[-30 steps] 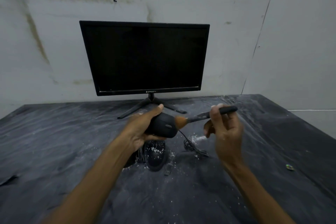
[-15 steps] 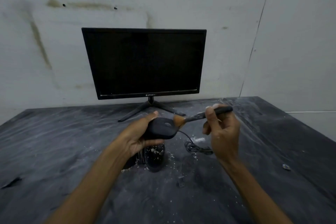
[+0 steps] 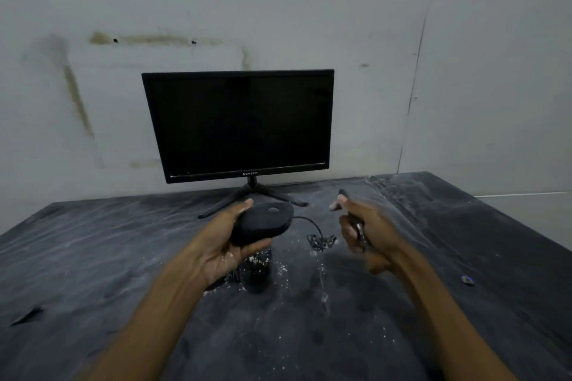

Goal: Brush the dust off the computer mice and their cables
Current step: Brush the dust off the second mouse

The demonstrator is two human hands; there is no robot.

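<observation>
My left hand (image 3: 221,246) holds a black computer mouse (image 3: 263,223) above the table, thumb on its far side. Its thin black cable (image 3: 312,226) hangs to the right and ends in a bundled coil (image 3: 320,241). My right hand (image 3: 366,232) grips the dark brush handle (image 3: 356,223), now turned nearly upright and away from the mouse; the bristles are hidden by the hand. A second black mouse (image 3: 258,269), speckled with white dust, lies on the table (image 3: 123,272) below my left hand, partly hidden.
A black monitor (image 3: 238,124) on a tripod stand (image 3: 252,195) rises at the back against the grey wall. White dust specks lie scattered on the dark table. A small scrap (image 3: 467,280) lies at the right, and a tear (image 3: 26,315) marks the left.
The brush has left the mouse: my right hand swung it away to the right and turned the handle upright. The left hand still holds the mouse, and the view has tilted upward.
</observation>
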